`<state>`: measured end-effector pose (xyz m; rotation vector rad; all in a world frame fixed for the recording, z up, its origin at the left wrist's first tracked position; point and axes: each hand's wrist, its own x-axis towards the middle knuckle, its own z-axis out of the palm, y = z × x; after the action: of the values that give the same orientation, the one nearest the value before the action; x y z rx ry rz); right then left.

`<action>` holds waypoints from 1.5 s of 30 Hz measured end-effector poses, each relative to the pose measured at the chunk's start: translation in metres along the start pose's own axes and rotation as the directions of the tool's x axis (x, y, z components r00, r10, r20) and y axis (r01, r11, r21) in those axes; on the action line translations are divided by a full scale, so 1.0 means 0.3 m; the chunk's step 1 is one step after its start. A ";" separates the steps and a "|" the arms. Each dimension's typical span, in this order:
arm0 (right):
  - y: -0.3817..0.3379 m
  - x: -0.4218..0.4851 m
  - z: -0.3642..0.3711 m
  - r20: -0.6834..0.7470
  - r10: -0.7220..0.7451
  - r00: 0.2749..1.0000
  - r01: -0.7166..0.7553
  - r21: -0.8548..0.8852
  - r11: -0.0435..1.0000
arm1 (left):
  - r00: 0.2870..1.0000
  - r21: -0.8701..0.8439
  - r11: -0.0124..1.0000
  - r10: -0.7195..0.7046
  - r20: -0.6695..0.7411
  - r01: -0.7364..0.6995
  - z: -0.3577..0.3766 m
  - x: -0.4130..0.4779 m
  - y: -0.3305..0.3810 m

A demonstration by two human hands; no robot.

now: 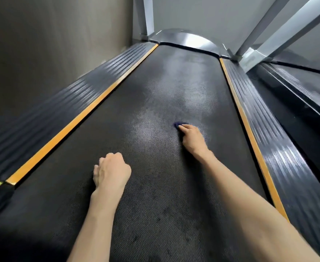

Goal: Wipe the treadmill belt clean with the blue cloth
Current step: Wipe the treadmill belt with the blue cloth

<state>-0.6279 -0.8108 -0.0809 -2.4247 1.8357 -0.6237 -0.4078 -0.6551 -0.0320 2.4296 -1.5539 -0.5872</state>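
Head camera, looking down the deck: one treadmill belt, black and textured, runs between two orange stripes and two ribbed side rails to a single curved motor cover. Two bare hands are on the belt, well apart. The right hand, reaching farther up and right of centre, grips the one blue cloth and presses it to the belt; its fingers curl over the cloth, which lies almost wholly beneath them (only a small blue edge shows past the fingertips, on the far-left side). The left hand, nearer the camera, rests on the belt with fingers curled into a fist, holding nothing.
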 end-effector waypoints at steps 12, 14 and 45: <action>-0.458 0.003 0.171 0.086 -0.192 0.978 0.177 0.158 0.972 | 0.993 -0.024 1.000 0.023 0.119 -0.020 -0.006 -0.002 0.005; -0.612 -0.017 0.196 0.152 -0.329 0.932 0.300 0.183 0.936 | 0.993 -0.064 0.998 -0.008 0.116 0.016 -0.012 0.010 -0.016; 0.271 -0.292 -0.157 -0.038 0.289 0.957 -0.291 -0.064 0.955 | 0.981 -0.141 0.976 0.179 0.069 -0.168 0.005 0.001 0.009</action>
<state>-0.7374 -0.7439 -0.0849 -2.1288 2.2008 -0.5812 -0.4107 -0.6565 -0.0325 2.1696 -1.6789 -0.7389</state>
